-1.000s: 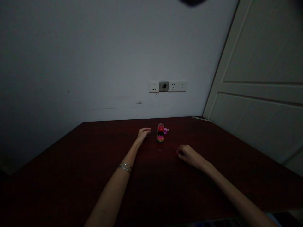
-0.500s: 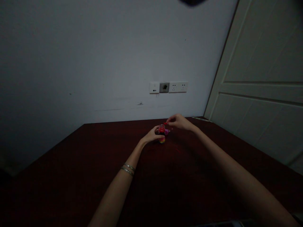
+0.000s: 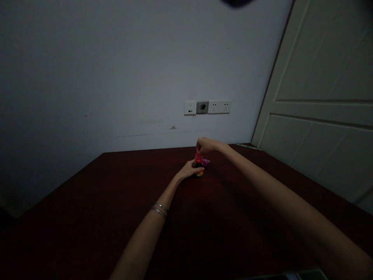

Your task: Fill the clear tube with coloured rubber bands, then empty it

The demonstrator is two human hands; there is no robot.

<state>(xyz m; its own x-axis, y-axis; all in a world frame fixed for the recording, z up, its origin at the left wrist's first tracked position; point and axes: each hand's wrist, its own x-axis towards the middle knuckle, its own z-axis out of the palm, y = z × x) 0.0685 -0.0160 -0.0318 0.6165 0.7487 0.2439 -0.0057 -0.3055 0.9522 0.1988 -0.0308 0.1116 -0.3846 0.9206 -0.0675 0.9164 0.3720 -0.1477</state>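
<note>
A small clear jar (image 3: 199, 160) with red stuff inside and a multicoloured lower part stands on the dark table. My left hand (image 3: 187, 170) is wrapped around its side, with the thumb across the front. Right above the jar's mouth, my right hand (image 3: 205, 145) pinches a small red piece (image 3: 197, 154); its exact kind is too small and dark to tell. A purple cap-like thing (image 3: 205, 162) with a pale loop lies just right of the jar, partly behind it.
The dark red table (image 3: 140, 186) reaches back to a pale wall (image 3: 145, 70) with a row of sockets (image 3: 219, 107). At the right rises a white panelled door (image 3: 320, 97). A dark flat object with a pale edge (image 3: 310, 274) shows at the bottom edge.
My right hand has moved left, from beside the jar to over its mouth, taking the red piece along. My left hand keeps its hold on the jar.
</note>
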